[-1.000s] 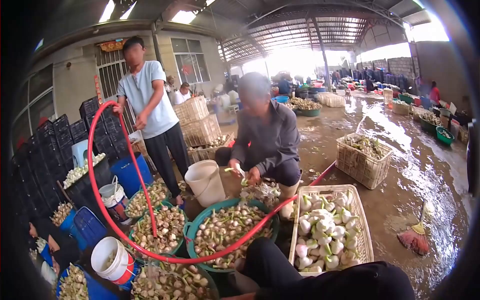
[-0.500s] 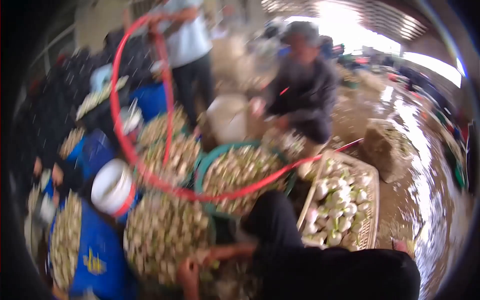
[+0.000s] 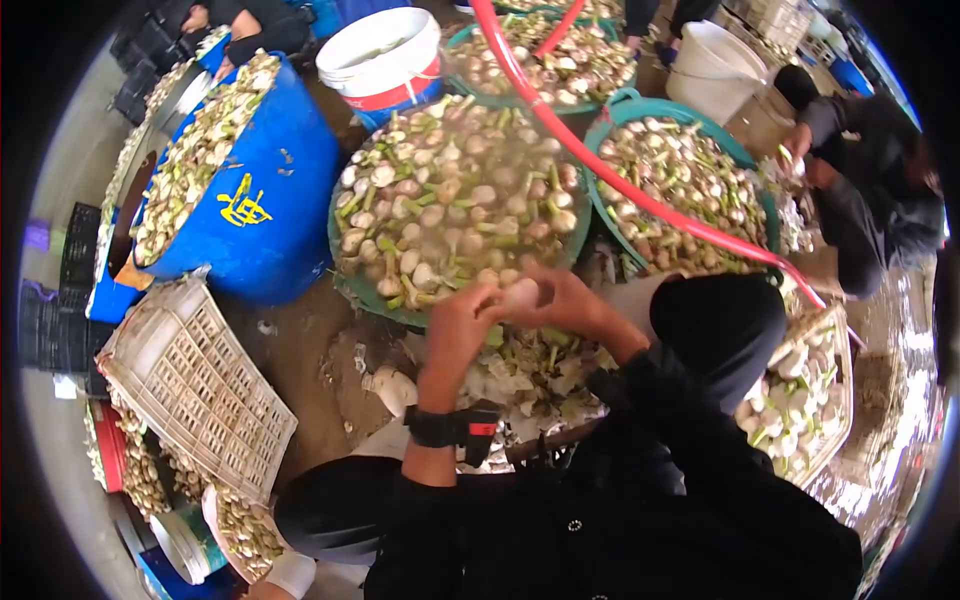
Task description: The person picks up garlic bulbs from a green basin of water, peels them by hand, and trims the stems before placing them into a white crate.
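My left hand (image 3: pixel 460 318) and my right hand (image 3: pixel 578 305) meet at the near rim of a green tub (image 3: pixel 385 312). Between their fingertips is a pale garlic bulb (image 3: pixel 520 294), and both hands are closed on it. A black strap (image 3: pixel 440 428) circles my left wrist. Garlic bulbs with green stems (image 3: pixel 455 190) fill the tub in front of my hands, in murky water. Below them, between my knees, lies a pile of garlic peelings and stem scraps (image 3: pixel 535 375). The fingers are slightly blurred.
A red hose (image 3: pixel 640 205) crosses a second green tub (image 3: pixel 740 150) of garlic. A crate of white bulbs (image 3: pixel 845 400) stands at my right, an upturned crate (image 3: pixel 205 385) at my left. A blue barrel (image 3: pixel 285 190) holds more garlic. A co-worker (image 3: pixel 860 180) sits at right.
My view has tilted down and turned, so my hands, low in the blurred earlier frame, now appear near the middle. They have come together around a garlic bulb.
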Motion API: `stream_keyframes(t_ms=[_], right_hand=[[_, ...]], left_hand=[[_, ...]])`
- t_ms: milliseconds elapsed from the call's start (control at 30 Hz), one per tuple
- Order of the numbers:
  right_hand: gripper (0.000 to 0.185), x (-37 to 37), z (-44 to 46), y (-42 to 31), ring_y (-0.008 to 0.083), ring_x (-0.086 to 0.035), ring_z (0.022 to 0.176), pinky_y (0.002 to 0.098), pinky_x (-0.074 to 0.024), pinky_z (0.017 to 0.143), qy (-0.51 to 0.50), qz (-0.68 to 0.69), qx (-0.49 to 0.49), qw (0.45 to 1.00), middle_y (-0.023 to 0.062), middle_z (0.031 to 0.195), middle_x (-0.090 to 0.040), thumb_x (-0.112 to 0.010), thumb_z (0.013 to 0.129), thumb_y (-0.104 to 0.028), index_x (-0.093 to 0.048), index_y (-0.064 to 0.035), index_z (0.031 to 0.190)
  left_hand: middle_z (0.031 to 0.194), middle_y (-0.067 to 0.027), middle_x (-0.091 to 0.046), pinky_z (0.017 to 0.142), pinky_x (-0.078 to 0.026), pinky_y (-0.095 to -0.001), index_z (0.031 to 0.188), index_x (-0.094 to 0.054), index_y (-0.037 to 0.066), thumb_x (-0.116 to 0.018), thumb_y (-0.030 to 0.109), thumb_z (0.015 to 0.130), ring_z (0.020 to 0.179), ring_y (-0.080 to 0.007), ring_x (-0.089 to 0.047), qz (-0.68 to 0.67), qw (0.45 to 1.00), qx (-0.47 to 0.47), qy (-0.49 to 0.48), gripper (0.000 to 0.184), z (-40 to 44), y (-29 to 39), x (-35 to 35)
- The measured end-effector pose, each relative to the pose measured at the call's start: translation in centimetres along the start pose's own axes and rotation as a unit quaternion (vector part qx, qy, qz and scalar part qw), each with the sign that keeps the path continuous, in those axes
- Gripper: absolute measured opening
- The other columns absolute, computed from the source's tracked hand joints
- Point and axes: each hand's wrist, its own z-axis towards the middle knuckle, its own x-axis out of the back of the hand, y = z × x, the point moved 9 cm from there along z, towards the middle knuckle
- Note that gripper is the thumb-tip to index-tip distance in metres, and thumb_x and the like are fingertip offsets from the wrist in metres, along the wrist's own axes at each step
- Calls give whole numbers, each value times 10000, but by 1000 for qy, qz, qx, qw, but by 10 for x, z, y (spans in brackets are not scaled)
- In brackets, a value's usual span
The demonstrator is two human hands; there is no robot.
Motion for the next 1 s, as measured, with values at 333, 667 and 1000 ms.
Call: stream_keyframes(t_ms=[333, 667, 1000], right_hand=[[371, 181, -144, -164, 95, -521, 769, 226, -429, 667, 456, -94, 86, 881, 29, 900, -567, -590, 733, -53, -493, -32, 1091], [387, 324, -495, 21, 117, -528, 775, 237, -446, 688, 574, -257, -148, 763, 41, 870, -561, -658, 681, -135, -516, -5, 1017], [831, 340, -465, 38, 310, -372, 1111, 373, -317, 924, 427, -513, -280, 690, 191, 1183, -411, -738, 538, -110, -310, -17, 1244]], left_hand=[[1079, -182, -509, 822, -402, -414, 1190, -437, 97, -593, 293, 748, 1025, -320, -473, 370, 920, 95, -87, 508, 41, -116, -25], [848, -147, -604, 703, -462, -371, 954, -609, 92, -574, 195, 735, 791, -287, -587, 312, 929, 9, -199, 244, 89, -187, -23], [982, -155, -575, 725, -437, -364, 1035, -565, 70, -567, 304, 756, 894, -291, -551, 264, 938, 223, -9, 364, 90, -204, 83]])
